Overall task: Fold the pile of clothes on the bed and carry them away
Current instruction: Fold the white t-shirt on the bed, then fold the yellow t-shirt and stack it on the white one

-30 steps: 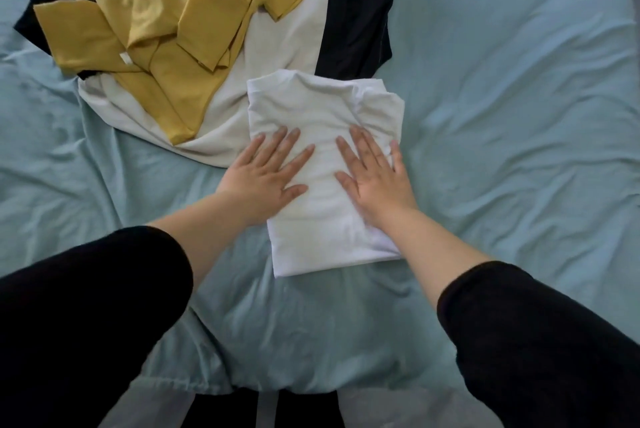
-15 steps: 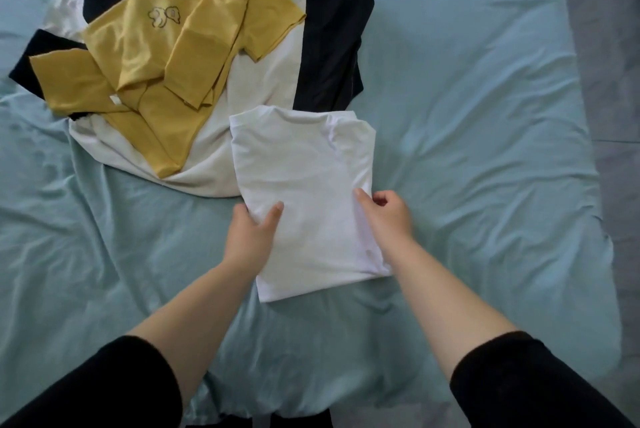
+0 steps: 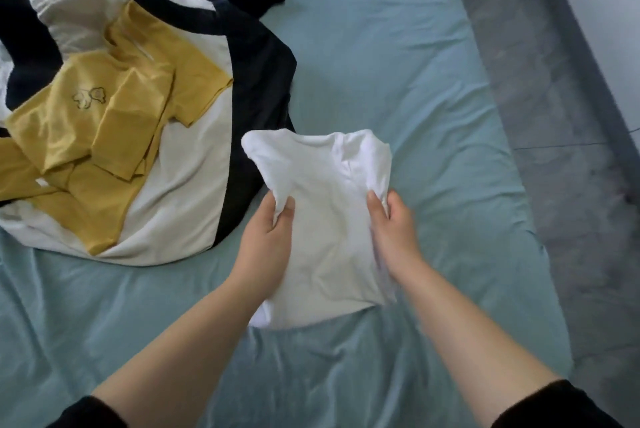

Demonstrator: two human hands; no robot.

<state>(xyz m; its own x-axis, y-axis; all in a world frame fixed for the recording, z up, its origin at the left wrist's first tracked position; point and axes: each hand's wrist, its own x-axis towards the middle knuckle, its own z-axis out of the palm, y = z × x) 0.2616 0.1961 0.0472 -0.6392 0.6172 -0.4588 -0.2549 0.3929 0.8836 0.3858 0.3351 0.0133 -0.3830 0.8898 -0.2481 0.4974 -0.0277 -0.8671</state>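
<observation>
White folded shirt [image 3: 322, 219], near centre of bed [image 3: 398, 63], apparently lifted off it. Gripped at both sides: left hand [image 3: 266, 244] curled round left edge, right hand [image 3: 394, 233] pinching right edge. Far left: yellow shirt [image 3: 104, 122] atop white-and-navy garment [image 3: 187, 192], heaped, unfolded. Judged early: one piece folded, rest to fold, nothing carried away yet.

A folded white cotton T-shirt [image 3: 325, 219] sits between the two hands, a rough rectangle with its far corners rumpled and sagging. The left hand [image 3: 266, 247] pinches its left edge and the right hand [image 3: 394, 233] its right edge. Left of the left hand and beyond it, a crumpled mustard-yellow T-shirt [image 3: 104, 122] with a small outline print lies on a spread white-and-black garment [image 3: 187, 185].
</observation>
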